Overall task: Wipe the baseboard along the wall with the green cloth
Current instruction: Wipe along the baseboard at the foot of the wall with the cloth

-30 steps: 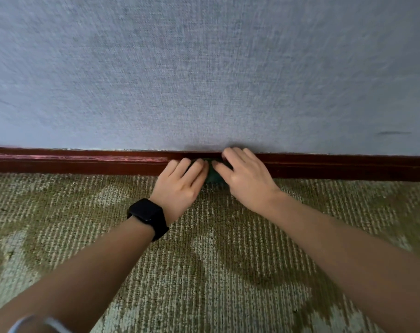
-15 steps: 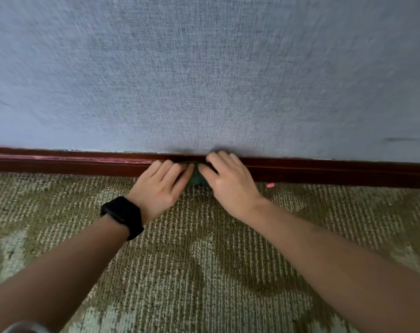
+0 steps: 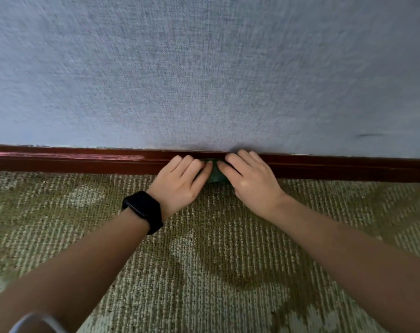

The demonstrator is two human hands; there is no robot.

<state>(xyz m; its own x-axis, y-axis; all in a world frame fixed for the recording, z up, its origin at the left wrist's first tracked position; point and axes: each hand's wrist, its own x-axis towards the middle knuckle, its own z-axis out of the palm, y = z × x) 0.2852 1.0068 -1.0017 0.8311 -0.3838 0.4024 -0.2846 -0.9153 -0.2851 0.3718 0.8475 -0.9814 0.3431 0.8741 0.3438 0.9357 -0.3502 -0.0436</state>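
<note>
Dark red wood forms the baseboard (image 3: 72, 161), which runs across the whole view where the grey textured wall (image 3: 204, 68) meets the green patterned carpet (image 3: 204, 272). The green cloth (image 3: 215, 175) is pressed against the baseboard face, just above the carpet, and only a small patch of it is seen between the two hands. The left hand (image 3: 180, 183) is laid flat over the cloth's left part, fingers together and pointed at the wall; a black watch (image 3: 144, 210) is worn on its wrist. The right hand (image 3: 250, 181) is laid over the cloth's right part, its fingertips (image 3: 242, 156) reaching the top edge of the baseboard. The cloth is held by pressure from both palms rather than by a closed fist; how far the fingers curl around it cannot be told. A faint dark mark (image 3: 368, 135) is seen on the wall at the right.
</note>
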